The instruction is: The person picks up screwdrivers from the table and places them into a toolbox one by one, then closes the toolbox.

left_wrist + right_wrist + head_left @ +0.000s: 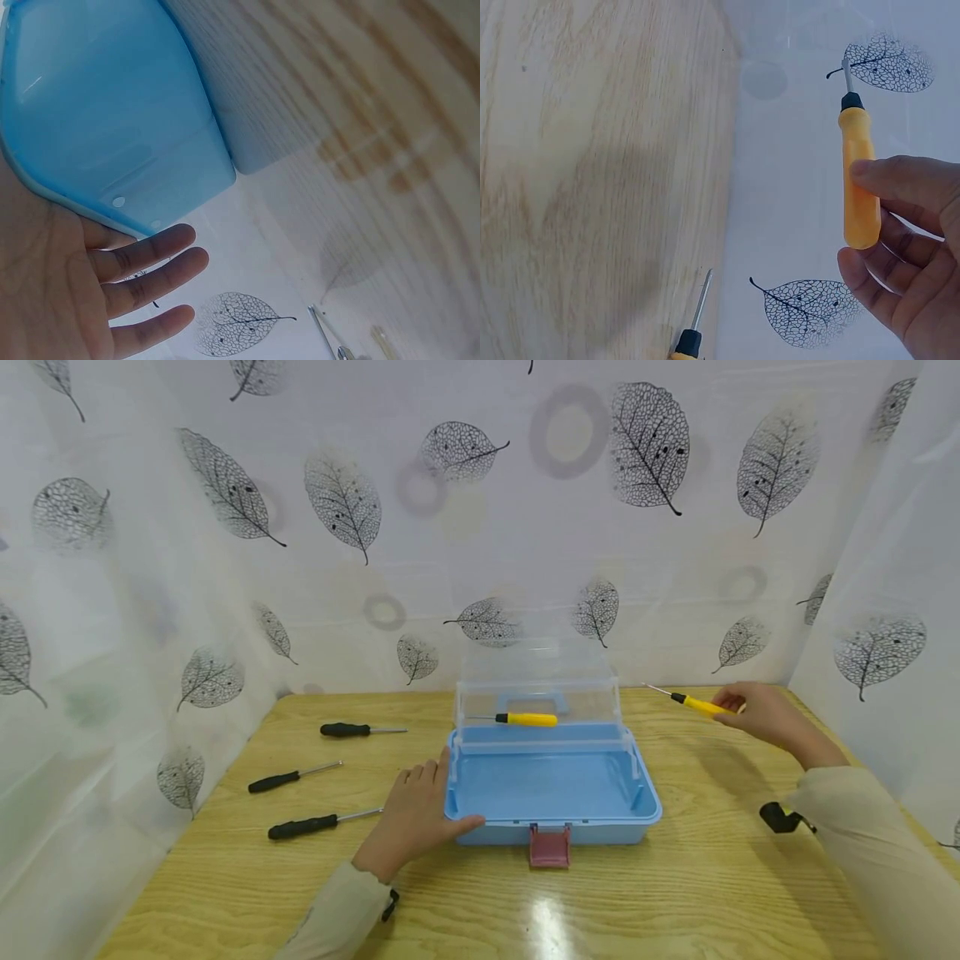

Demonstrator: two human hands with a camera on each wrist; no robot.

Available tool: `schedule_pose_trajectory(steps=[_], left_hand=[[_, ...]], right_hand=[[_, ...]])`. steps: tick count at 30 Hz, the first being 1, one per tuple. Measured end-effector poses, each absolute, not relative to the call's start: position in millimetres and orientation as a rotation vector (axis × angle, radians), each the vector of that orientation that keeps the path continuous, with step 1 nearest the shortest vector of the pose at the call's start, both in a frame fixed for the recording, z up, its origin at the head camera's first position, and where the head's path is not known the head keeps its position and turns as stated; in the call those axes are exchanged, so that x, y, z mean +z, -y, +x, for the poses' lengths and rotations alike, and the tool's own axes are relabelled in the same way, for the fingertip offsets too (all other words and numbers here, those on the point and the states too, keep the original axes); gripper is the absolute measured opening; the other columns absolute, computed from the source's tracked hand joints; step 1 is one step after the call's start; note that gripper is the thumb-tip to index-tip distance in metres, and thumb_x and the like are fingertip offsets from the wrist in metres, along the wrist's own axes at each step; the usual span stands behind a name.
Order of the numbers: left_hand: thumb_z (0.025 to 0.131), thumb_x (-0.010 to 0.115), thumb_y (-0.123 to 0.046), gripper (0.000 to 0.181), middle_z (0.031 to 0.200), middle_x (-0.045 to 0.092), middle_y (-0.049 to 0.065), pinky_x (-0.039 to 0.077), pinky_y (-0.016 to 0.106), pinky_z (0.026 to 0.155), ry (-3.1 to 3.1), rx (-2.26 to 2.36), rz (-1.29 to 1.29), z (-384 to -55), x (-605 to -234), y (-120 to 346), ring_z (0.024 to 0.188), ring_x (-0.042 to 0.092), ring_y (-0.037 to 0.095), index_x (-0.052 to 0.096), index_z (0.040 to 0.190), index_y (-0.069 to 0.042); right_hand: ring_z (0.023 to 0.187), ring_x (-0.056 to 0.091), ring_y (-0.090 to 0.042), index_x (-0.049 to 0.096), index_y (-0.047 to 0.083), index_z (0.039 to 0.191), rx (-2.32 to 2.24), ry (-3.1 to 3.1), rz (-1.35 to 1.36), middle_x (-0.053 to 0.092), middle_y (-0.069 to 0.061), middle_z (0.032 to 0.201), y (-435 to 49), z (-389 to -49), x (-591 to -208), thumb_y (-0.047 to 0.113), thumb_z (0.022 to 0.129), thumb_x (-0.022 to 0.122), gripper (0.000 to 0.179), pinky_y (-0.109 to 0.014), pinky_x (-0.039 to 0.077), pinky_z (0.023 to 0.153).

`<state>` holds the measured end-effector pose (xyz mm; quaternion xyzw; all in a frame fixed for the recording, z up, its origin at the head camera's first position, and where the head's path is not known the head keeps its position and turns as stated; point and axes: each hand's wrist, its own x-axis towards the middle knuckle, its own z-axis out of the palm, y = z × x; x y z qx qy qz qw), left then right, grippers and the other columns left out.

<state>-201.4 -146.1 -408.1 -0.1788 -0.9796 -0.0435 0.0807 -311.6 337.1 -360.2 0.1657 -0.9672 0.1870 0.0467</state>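
Note:
A light blue toolbox (547,781) stands on the table with its clear lid (480,697) raised and its pink latch (550,847) hanging down in front. My left hand (416,806) rests against the box's left edge, fingers fairly straight; the left wrist view shows the blue wall (120,112) beside the palm. Right of the box, my right hand (761,718) pinches a yellow-handled screwdriver (861,180) above the table, its shaft pointing left. Another yellow screwdriver (528,719) shows at the clear lid; whether behind or on it I cannot tell.
On the left lie three black-handled screwdrivers: far (347,729), middle (276,782) and near (303,827). Below the held screwdriver, the right wrist view shows part of another yellow screwdriver (686,343) on the table. A leaf-print curtain (525,543) hangs around the wooden table (480,910).

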Motion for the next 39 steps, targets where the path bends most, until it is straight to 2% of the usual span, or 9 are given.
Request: schedule_pose_trajectory(steps=[8,17,23,30,35,39], left_hand=[[0.075,0.053,-0.076,0.11,0.125,0.057,0.019,0.046,0.047,0.092,2.934,-0.104,-0.541,-202,-407,145,0.111,0.056,0.035,0.026,0.146,0.003],[0.075,0.054,-0.075,0.109,0.126,0.056,0.019,0.046,0.048,0.093,2.938,-0.11,-0.546,-202,-408,145,0.112,0.056,0.035,0.026,0.146,0.003],[0.075,0.054,-0.075,0.109,0.126,0.056,0.02,0.045,0.049,0.094,2.947,-0.144,-0.539,-202,-407,145,0.113,0.055,0.035,0.025,0.146,0.003],[0.075,0.052,-0.076,0.11,0.126,0.056,0.019,0.045,0.048,0.095,2.951,-0.129,-0.539,-202,-408,146,0.113,0.055,0.035,0.024,0.147,0.002],[0.075,0.052,-0.076,0.11,0.126,0.056,0.019,0.045,0.049,0.095,2.953,-0.125,-0.539,-202,-408,146,0.114,0.055,0.035,0.025,0.146,0.003],[0.075,0.052,-0.076,0.11,0.126,0.056,0.019,0.044,0.048,0.095,2.953,-0.121,-0.54,-202,-407,146,0.114,0.055,0.034,0.026,0.146,0.003]], right_hand=[[0.077,0.059,-0.025,0.065,-0.006,0.097,0.536,2.972,0.499,0.064,-0.015,0.086,-330,-307,-345,0.009,0.083,0.067,0.02,-0.045,0.05,0.071],[0.074,0.058,-0.02,0.065,-0.005,0.095,0.524,2.94,0.542,0.065,-0.012,0.084,-325,-304,-335,0.006,0.083,0.067,0.016,-0.041,0.051,0.069],[0.073,0.056,-0.017,0.066,-0.004,0.094,0.508,2.908,0.54,0.065,-0.01,0.083,-322,-302,-328,0.006,0.082,0.067,0.015,-0.035,0.05,0.067],[0.074,0.057,-0.019,0.066,-0.005,0.093,0.519,2.882,0.56,0.065,-0.012,0.084,-312,-297,-323,0.006,0.081,0.07,0.017,-0.039,0.052,0.068],[0.074,0.057,-0.016,0.067,-0.003,0.093,0.521,2.866,0.568,0.066,-0.01,0.084,-306,-292,-320,0.005,0.08,0.07,0.016,-0.031,0.051,0.066],[0.075,0.057,-0.017,0.067,-0.003,0.095,0.524,2.871,0.593,0.066,-0.01,0.085,-302,-290,-317,0.005,0.081,0.069,0.017,-0.035,0.052,0.068]])
